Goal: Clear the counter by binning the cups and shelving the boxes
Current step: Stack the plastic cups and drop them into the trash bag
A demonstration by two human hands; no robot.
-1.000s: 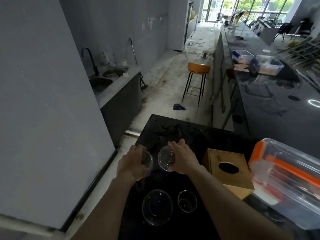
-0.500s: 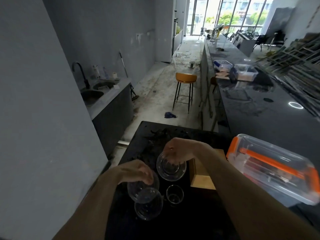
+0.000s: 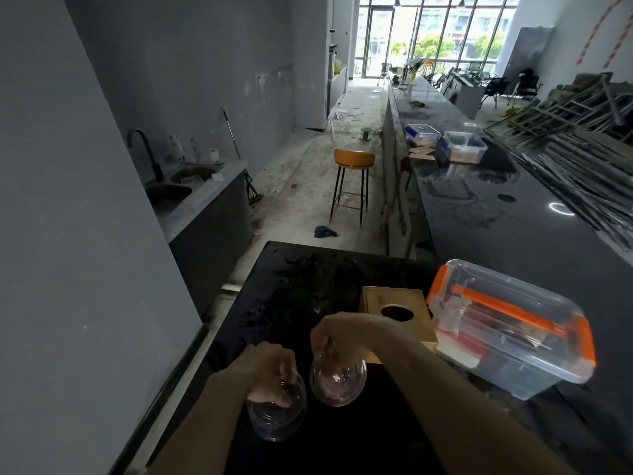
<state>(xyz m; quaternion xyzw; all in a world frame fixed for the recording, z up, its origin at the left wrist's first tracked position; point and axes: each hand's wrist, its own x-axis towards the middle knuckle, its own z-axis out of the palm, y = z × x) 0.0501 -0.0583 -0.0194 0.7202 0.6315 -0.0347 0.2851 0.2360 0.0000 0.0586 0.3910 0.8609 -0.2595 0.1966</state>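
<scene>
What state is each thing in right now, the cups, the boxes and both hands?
Left hand: fingers closed on the left clear cup from above.
Right hand: fingers gripping the right clear cup.
Wooden tissue box: upright on the black counter, untouched.
Clear storage box: orange-latched lid on, resting on the counter.

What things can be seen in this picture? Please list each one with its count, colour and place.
clear plastic cups: at least two, transparent, over the black counter, one in each hand
black counter: one, near centre
wooden tissue box: one, tan, on the counter, right of the hands
clear plastic box with orange latches: one, right of the tissue box
orange-seated stool: one, on the floor ahead
sink with black tap: one, grey, left wall
lidded containers: two, far right worktop
left hand: gripping a cup
right hand: gripping a cup
</scene>
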